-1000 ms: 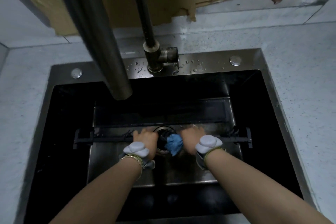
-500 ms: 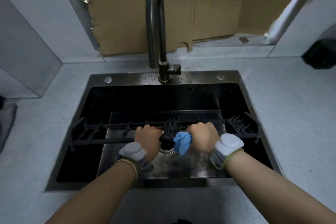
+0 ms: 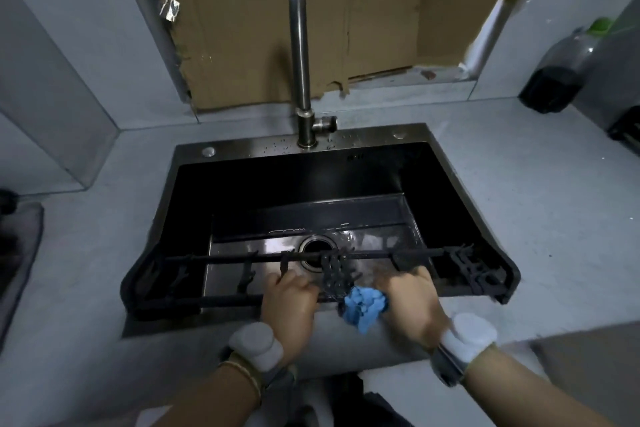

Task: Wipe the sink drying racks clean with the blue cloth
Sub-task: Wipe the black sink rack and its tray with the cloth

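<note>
A long black drying rack (image 3: pixel 214 302) spans the width of the dark sink (image 3: pixel 242 184), raised to about the level of the sink's near rim. My left hand (image 3: pixel 289 295) grips its near bar left of centre. My right hand (image 3: pixel 412 302) grips the near bar right of centre with the crumpled blue cloth (image 3: pixel 363 307) bunched in it, the cloth sticking out on the hand's left side. Both wrists wear pale bands. The rack's upright prongs show in the middle and at the right end (image 3: pixel 474 270).
A tall metal faucet (image 3: pixel 299 55) rises behind the sink, with cardboard (image 3: pixel 277 10) on the wall behind it. The drain (image 3: pixel 317 250) lies under the rack. Grey countertop (image 3: pixel 519 201) surrounds the sink. Dark containers (image 3: pixel 550 87) stand at the far right, a dark mat (image 3: pixel 17 253) at the left.
Both hands have lifted the rack up from the bottom of the sink and toward me, near the front rim. The view has pulled back and up from the basin.
</note>
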`<state>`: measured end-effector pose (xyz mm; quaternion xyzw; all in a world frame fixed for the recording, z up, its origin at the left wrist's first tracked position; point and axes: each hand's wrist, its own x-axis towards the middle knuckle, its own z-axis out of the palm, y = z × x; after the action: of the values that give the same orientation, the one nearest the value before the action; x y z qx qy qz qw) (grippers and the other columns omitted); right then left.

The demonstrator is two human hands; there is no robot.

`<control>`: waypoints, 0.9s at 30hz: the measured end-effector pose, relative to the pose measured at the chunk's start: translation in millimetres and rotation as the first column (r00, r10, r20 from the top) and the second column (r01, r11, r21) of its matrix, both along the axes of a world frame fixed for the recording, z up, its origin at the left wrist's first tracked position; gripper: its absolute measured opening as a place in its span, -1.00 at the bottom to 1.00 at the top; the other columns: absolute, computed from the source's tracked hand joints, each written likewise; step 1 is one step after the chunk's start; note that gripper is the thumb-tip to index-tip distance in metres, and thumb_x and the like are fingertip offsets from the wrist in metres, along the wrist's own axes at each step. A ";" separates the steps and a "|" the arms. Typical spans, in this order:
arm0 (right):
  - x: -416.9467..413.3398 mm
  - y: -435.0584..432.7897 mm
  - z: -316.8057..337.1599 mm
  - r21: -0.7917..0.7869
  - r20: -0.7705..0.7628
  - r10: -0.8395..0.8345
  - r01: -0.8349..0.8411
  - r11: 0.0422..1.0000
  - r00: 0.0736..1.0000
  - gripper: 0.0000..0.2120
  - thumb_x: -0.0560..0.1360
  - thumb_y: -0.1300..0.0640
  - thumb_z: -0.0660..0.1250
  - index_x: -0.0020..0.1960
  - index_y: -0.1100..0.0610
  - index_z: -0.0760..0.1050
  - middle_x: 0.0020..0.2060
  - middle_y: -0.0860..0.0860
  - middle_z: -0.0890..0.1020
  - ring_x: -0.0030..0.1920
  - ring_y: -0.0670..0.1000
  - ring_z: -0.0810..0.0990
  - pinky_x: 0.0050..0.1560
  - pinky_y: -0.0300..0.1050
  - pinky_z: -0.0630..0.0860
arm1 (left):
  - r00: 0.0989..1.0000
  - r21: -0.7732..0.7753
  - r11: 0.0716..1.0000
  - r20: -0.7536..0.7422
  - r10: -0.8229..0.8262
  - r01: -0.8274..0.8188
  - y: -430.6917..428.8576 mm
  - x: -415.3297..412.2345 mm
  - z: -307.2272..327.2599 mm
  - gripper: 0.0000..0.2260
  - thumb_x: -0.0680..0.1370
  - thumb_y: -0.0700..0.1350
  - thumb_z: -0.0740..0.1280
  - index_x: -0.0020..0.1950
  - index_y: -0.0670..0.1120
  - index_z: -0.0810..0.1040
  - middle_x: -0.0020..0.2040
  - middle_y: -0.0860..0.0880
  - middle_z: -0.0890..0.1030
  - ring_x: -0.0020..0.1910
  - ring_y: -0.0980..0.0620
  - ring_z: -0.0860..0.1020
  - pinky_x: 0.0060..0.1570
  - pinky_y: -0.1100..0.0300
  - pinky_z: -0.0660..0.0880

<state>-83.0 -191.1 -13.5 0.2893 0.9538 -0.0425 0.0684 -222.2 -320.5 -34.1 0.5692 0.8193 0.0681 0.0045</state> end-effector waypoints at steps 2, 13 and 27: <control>8.8 -15.4 -4.2 0.004 -0.134 -0.046 0.047 0.999 0.990 -0.91 0.16 0.04 0.32 -0.35 0.02 0.53 -0.41 -0.04 0.61 -0.34 -0.08 0.62 -0.10 -0.10 0.30 | 0.998 0.081 0.996 -0.053 -0.028 0.032 -18.7 1.8 -12.9 -0.92 0.09 -0.08 0.43 -0.46 -0.02 0.60 -0.45 0.07 0.51 -0.28 0.02 0.39 -0.25 0.14 0.14; 20.4 -57.2 -20.4 -0.035 -0.109 -0.095 0.092 0.995 0.989 -0.73 0.07 0.10 0.50 -0.24 0.01 0.58 -0.33 -0.03 0.61 -0.25 0.02 0.62 -0.07 0.03 0.41 | 1.000 0.140 0.990 -0.013 0.013 -0.011 -61.2 27.3 -40.4 -0.73 0.07 -0.18 0.56 -0.27 -0.10 0.67 -0.36 0.00 0.59 -0.32 -0.06 0.54 -0.28 0.07 0.40; 40.1 -55.1 -11.3 -0.007 -0.005 0.087 -0.087 0.996 0.996 -0.82 0.48 0.11 0.15 0.00 0.02 0.49 -0.04 -0.02 0.62 -0.02 0.04 0.57 0.13 -0.02 0.20 | 0.990 0.448 0.884 0.011 0.144 -0.134 -43.0 51.7 -0.9 -0.74 0.43 -0.01 0.20 -0.21 -0.11 0.62 -0.35 -0.02 0.60 -0.36 -0.04 0.56 -0.20 0.14 0.35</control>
<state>-42.9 -246.2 -24.8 0.2470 0.9655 -0.0438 0.0694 -170.5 -363.5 -35.1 0.4956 0.8203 0.2485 -0.1407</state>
